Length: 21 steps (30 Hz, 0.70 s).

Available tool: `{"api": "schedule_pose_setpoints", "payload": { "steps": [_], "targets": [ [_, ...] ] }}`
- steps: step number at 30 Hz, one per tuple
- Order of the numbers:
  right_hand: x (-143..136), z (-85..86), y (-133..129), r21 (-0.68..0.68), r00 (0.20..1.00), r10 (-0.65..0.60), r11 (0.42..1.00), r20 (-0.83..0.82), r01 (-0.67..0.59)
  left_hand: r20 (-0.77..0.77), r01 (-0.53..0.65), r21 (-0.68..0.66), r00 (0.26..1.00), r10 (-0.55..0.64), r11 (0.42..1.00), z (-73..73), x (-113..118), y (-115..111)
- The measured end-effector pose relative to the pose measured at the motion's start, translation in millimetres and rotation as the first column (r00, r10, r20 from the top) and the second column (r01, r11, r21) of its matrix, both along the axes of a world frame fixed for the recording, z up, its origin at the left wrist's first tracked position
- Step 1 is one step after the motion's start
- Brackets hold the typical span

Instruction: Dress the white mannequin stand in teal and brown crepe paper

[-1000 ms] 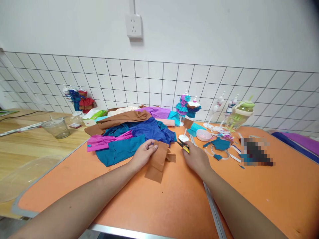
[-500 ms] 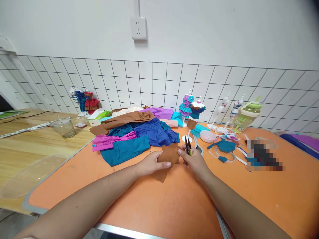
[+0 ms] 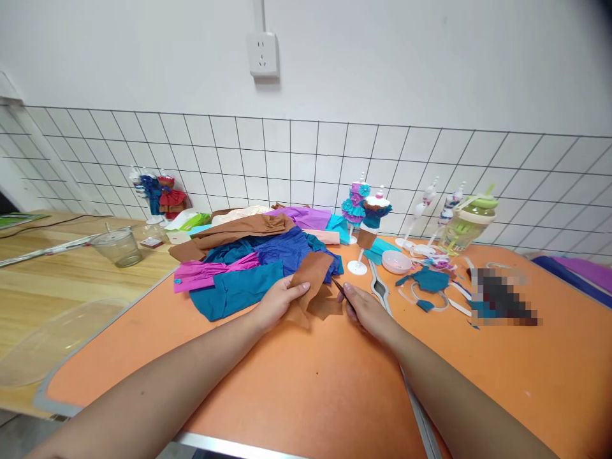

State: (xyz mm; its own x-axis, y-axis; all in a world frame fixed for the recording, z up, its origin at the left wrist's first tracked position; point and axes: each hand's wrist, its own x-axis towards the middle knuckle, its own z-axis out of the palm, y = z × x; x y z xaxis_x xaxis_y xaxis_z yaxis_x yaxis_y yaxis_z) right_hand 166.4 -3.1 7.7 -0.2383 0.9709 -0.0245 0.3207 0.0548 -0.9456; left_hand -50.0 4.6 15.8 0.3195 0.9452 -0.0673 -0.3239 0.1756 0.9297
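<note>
My left hand (image 3: 276,303) is closed on a piece of brown crepe paper (image 3: 312,273), thumb on top, its free end raised towards the pile. A second brown flap (image 3: 327,306) shows below it; I cannot tell whether the two are joined. My right hand (image 3: 371,312) is wrapped round small thread snips (image 3: 345,296), their dark points aimed left at the brown paper. A small gap seems to lie between the points and the paper, and most of the handle is hidden by the fingers. Both hands are above the orange table (image 3: 268,395).
Behind my left hand lies a pile of coloured crepe paper (image 3: 248,287). Small dressed figures (image 3: 354,207) on stands, a pink bowl (image 3: 396,261), a green-lidded bottle (image 3: 468,223) and teal scraps (image 3: 430,278) are at the back right. A glass cup (image 3: 119,248) stands left.
The brown paper has opened out and one end has been lifted. My right hand has let go of the paper's edge and turned the snips from upright to pointing left.
</note>
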Motion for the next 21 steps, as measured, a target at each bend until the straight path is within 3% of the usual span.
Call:
{"api": "schedule_pose_setpoints", "payload": {
  "steps": [9, 21],
  "targets": [
    [-4.1, 2.0, -7.7, 0.108, 0.985, 0.086, 0.989, 0.148, -0.102, -0.109, 0.029, 0.070, 0.994, -0.021, 0.997, -2.9, -0.4, 1.9],
    [0.9, 2.4, -5.5, 0.201, 0.942, 0.044, 0.973, 0.331, -0.116, -0.160, -0.041, 0.101, 0.985, 0.057, 0.994, -8.8, -1.3, 7.9]
  ]
}}
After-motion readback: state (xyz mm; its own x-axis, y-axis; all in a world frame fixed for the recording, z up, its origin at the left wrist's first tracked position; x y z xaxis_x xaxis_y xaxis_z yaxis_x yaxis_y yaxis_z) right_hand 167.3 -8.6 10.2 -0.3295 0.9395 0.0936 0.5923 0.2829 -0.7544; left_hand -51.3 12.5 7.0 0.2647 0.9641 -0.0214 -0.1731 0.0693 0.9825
